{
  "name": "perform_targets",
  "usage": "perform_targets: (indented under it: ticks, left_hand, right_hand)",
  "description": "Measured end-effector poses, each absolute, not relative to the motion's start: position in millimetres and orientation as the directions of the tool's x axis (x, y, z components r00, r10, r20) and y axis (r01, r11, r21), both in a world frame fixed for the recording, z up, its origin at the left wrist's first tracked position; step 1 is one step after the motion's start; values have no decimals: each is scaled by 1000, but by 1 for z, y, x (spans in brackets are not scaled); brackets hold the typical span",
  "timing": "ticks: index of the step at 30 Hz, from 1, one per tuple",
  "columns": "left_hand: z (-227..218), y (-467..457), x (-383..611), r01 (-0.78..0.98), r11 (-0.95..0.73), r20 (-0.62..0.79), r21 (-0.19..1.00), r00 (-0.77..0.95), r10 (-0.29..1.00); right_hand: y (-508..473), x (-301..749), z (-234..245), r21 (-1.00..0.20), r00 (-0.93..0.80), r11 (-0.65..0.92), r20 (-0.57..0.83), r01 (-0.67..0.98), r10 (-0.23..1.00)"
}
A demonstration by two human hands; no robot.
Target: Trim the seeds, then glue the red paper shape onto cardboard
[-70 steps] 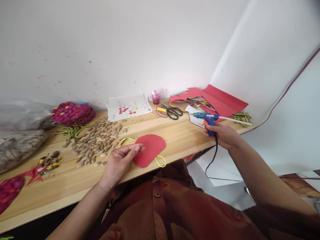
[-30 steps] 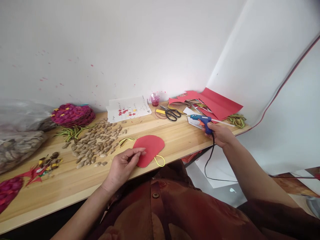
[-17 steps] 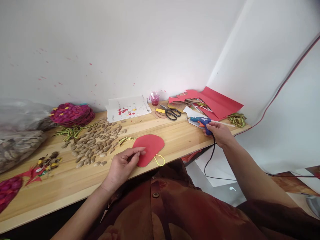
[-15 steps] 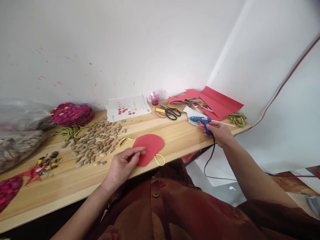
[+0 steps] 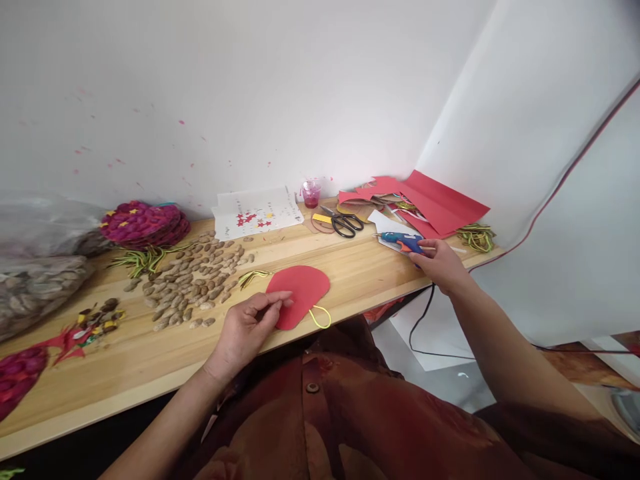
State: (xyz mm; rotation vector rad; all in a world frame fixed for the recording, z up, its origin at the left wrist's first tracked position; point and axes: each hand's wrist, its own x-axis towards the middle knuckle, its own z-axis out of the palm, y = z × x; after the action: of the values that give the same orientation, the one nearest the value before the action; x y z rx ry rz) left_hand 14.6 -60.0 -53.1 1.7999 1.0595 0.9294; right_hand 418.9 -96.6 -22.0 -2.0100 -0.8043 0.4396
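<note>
My left hand (image 5: 253, 321) is over the left part of a red rounded paper piece (image 5: 305, 287), its thumb and forefinger brought together. Whatever lies between those fingertips, if anything, is too small to make out. A yellow cord loop (image 5: 321, 319) sticks out from the paper's near edge, and a yellow-green tassel (image 5: 253, 277) from its far left. Further right, my right hand (image 5: 443, 263) has its fingers around the handle of a blue glue gun (image 5: 400, 239). The gun lies low over a white card (image 5: 383, 220), its nozzle pointing left.
Peanuts (image 5: 195, 280) spread across the wooden table (image 5: 370, 267). Black-handled scissors (image 5: 345, 223), a small cup with red liquid (image 5: 311, 195) and red paper sheets (image 5: 445, 200) are at the back. Stacked purple-pink decorated pieces (image 5: 145, 223) stand left. The gun's black cord (image 5: 423, 320) hangs off the front edge.
My right hand has lowered the glue gun onto or near the white card, and its grip looks looser. My left hand and the red paper piece stay put.
</note>
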Motion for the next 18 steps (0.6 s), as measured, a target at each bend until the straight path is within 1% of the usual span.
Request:
perform_targets:
  ticks: [3,6,11,18]
  left_hand:
    - [-55,-60,14,291,-298,180,909,371,911]
    - [-57,-59,13,295,-305,185,905,374,909]
    - [-56,-59,12,307,-320,193,896,380,905]
    - [-57,-59,11,324,-320,184,891,385,904]
  right_hand:
    - [-99,417,-18,-800,727,-403,59,444,684]
    - [-100,413,-15,-796,728,-412,52,443,683]
    - [-96,410,-16,-859,732,-413,-68,303,678]
    - [-90,412,-13,-932,723,-344,-162,111,672]
